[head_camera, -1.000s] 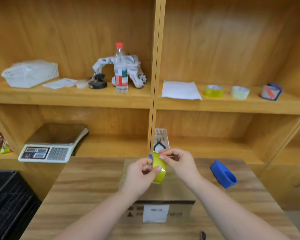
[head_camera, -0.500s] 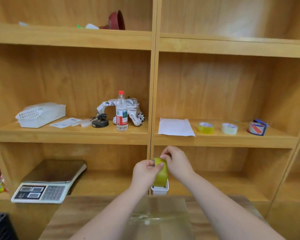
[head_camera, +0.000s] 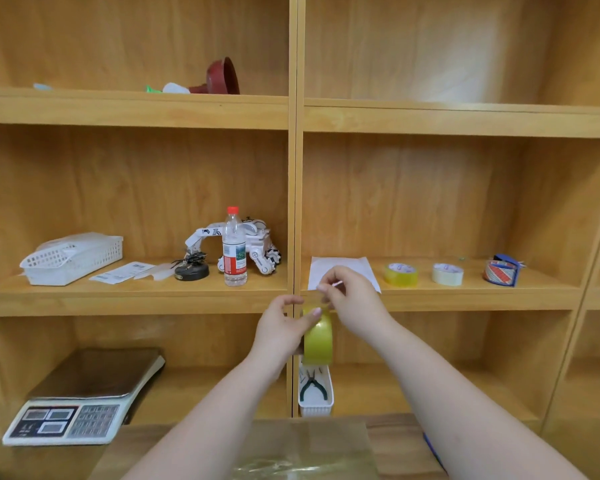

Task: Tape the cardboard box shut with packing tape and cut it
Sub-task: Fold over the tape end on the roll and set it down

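L hand point(head_camera: 282, 326) grips tape roll point(head_camera: 318, 337) | R hand point(head_camera: 350, 299) pinches tape end | box point(head_camera: 312, 448) below

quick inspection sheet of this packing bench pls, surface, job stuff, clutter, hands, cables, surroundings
surface: wooden table, only its far edge in view.
job's things: yellow tape roll held up in the air; cardboard box below it, top already glossy with tape.
clutter: blue object at the table's right edge, mostly hidden by the arm.
grippers: left hand grips the roll; right hand pinches at the tape end above it.
cables: nothing seen.
surroundings: wooden shelves behind; scale, pliers in a small white bin, water bottle, toy robot, white basket, paper sheet, three spare tape rolls.
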Demonstrator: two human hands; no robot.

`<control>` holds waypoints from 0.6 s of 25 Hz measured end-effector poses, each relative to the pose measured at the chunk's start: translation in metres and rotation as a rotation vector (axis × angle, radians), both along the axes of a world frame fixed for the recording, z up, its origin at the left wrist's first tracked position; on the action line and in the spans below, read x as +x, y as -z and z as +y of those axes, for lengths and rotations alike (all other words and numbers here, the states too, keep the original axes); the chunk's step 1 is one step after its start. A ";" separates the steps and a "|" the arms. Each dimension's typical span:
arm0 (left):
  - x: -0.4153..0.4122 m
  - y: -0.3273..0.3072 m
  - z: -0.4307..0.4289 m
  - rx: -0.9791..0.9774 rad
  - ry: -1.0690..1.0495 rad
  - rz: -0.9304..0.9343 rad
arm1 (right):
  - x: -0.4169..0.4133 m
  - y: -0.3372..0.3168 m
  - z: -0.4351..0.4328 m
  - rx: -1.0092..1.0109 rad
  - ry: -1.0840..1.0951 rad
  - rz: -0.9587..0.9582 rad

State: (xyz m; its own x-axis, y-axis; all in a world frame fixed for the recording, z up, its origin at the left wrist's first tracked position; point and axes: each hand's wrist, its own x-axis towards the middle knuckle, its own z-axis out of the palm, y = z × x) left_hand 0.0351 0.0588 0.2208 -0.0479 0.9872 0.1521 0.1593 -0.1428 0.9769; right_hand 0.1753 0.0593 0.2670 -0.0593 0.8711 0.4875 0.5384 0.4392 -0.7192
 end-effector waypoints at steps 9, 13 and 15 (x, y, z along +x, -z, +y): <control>-0.012 -0.058 -0.016 0.504 -0.041 0.122 | -0.004 -0.043 -0.019 0.145 -0.124 0.115; -0.005 -0.067 -0.033 0.453 0.010 -0.071 | 0.000 -0.043 -0.030 0.200 -0.150 0.270; -0.001 -0.071 -0.037 0.466 -0.014 -0.137 | 0.001 -0.037 -0.036 0.197 -0.187 0.321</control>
State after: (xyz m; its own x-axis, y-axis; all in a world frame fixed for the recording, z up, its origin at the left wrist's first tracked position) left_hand 0.0346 0.0217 0.2914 -0.1109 0.8148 0.5690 0.0388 -0.5685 0.8217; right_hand 0.1767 0.0236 0.3036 -0.0255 0.7478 0.6634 0.1991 0.6541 -0.7297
